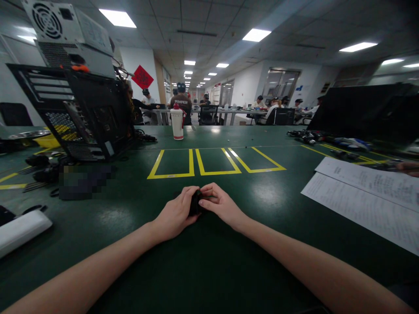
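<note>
Low over the green table [183, 270], in the middle of the head view, both hands meet at a small black object [194, 205]. My left hand [172, 216] is closed around its left side, thumb below and fingers over the top. From the other side my right hand [224, 207] pinches at its right edge with bent fingers and thumb. The fingers cover much of the object, and its kind cannot be made out. Beyond the hands, yellow tape outlines [218, 173] mark the table.
At left stands a black computer case [94, 117] with a power supply [70, 26] on top. A white bottle [177, 124] is farther back. Printed sheets [366, 192] and cables [304, 136] lie right, a white case [24, 231] left. Another person's hand [408, 166] shows at the right edge.
</note>
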`<state>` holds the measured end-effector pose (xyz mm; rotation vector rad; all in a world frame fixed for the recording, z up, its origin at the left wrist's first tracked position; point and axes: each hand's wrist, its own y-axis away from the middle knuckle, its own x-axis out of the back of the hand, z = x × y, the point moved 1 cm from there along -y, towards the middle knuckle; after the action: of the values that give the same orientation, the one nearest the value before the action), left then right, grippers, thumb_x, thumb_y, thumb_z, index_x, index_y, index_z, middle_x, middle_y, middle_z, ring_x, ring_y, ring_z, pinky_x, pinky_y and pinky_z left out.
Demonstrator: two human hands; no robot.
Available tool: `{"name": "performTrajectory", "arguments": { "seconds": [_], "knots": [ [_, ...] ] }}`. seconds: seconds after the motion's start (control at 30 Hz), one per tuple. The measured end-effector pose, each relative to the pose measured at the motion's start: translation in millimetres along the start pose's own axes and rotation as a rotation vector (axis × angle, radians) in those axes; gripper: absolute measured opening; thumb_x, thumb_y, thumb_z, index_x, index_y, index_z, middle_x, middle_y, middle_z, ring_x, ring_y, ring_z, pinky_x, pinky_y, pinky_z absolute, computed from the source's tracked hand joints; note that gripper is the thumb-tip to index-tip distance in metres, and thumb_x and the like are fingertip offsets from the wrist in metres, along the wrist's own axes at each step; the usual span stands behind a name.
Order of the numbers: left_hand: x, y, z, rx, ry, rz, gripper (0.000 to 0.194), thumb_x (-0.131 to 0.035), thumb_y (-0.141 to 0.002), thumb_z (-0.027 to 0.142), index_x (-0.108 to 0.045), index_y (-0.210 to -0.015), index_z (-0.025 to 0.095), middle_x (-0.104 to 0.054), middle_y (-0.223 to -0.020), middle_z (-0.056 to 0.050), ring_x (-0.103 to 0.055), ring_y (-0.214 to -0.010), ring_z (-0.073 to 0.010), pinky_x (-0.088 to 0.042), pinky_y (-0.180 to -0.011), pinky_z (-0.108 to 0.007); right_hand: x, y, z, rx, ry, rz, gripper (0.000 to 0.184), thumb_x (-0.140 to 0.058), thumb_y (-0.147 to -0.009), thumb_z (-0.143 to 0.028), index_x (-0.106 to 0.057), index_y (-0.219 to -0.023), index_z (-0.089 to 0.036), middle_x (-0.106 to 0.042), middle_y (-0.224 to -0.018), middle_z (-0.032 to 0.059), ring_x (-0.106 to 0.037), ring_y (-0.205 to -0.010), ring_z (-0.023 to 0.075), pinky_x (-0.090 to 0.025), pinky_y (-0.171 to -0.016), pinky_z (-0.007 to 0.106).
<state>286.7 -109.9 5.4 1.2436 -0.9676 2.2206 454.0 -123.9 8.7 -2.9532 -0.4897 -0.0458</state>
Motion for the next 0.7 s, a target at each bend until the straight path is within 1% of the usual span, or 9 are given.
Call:
{"name": "performTrajectory", "arguments": {
  "seconds": [0.07,0.2,0.3,0.37,0.47,0.5,0.6,0.7],
  "knots": [
    [0.5,-0.2,0.6,0.005,-0.001,0.001,0.062,-0.054,-0.073,0.023,-0.017,-0.122,0.024,-0.035,-0.122,-0.008,-0.051,-0.098,-0.0219,-0.047,-0.078,-0.039,1.3,-0.8,1.2,-0.028,-0.005,0.001,0.032,-0.059,-0.071,-0.026,-0.045,-0.100,-0.022,-0.051,-0.099,0.0018,-0.054,-0.095,0.0166,-0.045,-0.084,0.037],
    [3.4,0.4,2.7,0.023,-0.012,-0.024,0.062,-0.054,-0.073,0.023,-0.017,-0.122,0.025,-0.034,-0.122,-0.007,-0.050,-0.099,-0.0231,-0.047,-0.078,-0.040,3.0,1.3,-2.2,-0.020,0.002,-0.078,0.029,-0.060,-0.069,-0.021,-0.047,-0.095,-0.021,-0.050,-0.102,0.0016,-0.053,-0.097,0.0166,-0.044,-0.086,0.037],
    [5.8,0.9,4.0,0.029,-0.015,-0.046,0.063,-0.054,-0.072,0.022,-0.017,-0.123,0.025,-0.033,-0.124,-0.008,-0.050,-0.100,-0.0234,-0.047,-0.079,-0.041,3.0,4.1,-6.5,-0.017,-0.012,-0.120,0.033,-0.064,-0.065,-0.017,-0.046,-0.093,-0.022,-0.048,-0.103,0.0005,-0.054,-0.096,0.0167,-0.046,-0.083,0.036],
    [5.9,0.8,3.8,0.029,-0.011,-0.054,0.063,-0.054,-0.072,0.022,-0.016,-0.123,0.024,-0.033,-0.124,-0.008,-0.050,-0.100,-0.0232,-0.047,-0.079,-0.040,2.2,4.9,-8.0,-0.017,-0.009,-0.110,0.030,-0.063,-0.066,-0.020,-0.047,-0.091,-0.021,-0.048,-0.101,0.0003,-0.054,-0.095,0.0166,-0.046,-0.082,0.035],
    [3.8,0.2,2.0,0.032,-0.009,-0.038,0.063,-0.054,-0.073,0.023,-0.016,-0.123,0.025,-0.033,-0.124,-0.008,-0.050,-0.100,-0.0233,-0.047,-0.078,-0.041,0.4,3.7,-6.6,-0.019,-0.001,-0.058,0.023,-0.058,-0.071,-0.026,-0.048,-0.090,-0.021,-0.049,-0.098,0.0009,-0.055,-0.091,0.0159,-0.046,-0.080,0.036],
    [2.8,-0.1,1.3,0.030,-0.009,-0.030,0.063,-0.054,-0.072,0.023,-0.016,-0.123,0.025,-0.033,-0.123,-0.008,-0.050,-0.100,-0.0234,-0.047,-0.078,-0.041,0.0,2.8,-5.3,-0.022,-0.004,-0.038,0.023,-0.058,-0.072,-0.027,-0.047,-0.091,-0.021,-0.050,-0.097,0.0011,-0.054,-0.091,0.0159,-0.046,-0.080,0.036],
    [0.9,-0.4,0.4,0.014,-0.007,-0.016,0.063,-0.054,-0.072,0.023,-0.016,-0.123,0.025,-0.034,-0.122,-0.008,-0.050,-0.100,-0.0238,-0.047,-0.078,-0.042,0.6,-0.6,-0.5,-0.060,-0.012,-0.008,0.033,-0.060,-0.070,-0.028,-0.045,-0.099,-0.022,-0.050,-0.098,0.0022,-0.054,-0.092,0.0166,-0.046,-0.080,0.037],
    [0.8,-0.1,0.5,0.013,-0.011,-0.017,0.063,-0.053,-0.072,0.023,-0.016,-0.123,0.025,-0.034,-0.122,-0.008,-0.050,-0.098,-0.0236,-0.047,-0.076,-0.041,3.2,-2.0,1.6,-0.068,0.003,-0.055,0.033,-0.060,-0.070,-0.028,-0.046,-0.098,-0.021,-0.050,-0.101,0.0033,-0.053,-0.094,0.0168,-0.045,-0.082,0.037]
  ]
}}
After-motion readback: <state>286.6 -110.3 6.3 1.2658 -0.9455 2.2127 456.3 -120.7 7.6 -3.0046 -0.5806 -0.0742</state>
